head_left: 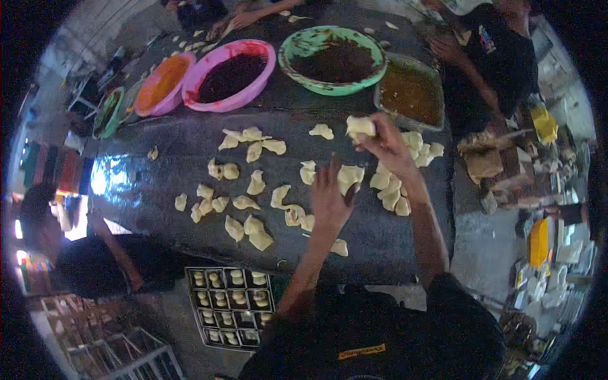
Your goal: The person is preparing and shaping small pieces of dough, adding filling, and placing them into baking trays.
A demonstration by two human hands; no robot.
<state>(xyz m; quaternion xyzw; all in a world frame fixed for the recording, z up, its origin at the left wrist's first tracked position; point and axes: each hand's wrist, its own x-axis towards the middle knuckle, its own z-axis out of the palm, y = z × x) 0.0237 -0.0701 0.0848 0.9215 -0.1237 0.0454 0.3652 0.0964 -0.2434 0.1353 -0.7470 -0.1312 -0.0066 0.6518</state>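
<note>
My right hand is raised over the right part of the dark table, fingers closed around a pale piece of dough. Lower and to its left, my left hand hovers at the tabletop with fingers stretched out and thumb apart. Beside its thumb lies a flattened dough piece, partly covered by the hand; I cannot tell whether they touch. A row of overlapping dough pieces runs next to my right forearm. More loose pieces are scattered left of my left hand, a few showing dark filling.
Along the far side stand a green basin of dark filling, a pink basin of dark red filling, an orange-filled basin and a clear rectangular tub of brown filling. A compartmented tray of dough balls sits at the near left. Other people work around the table.
</note>
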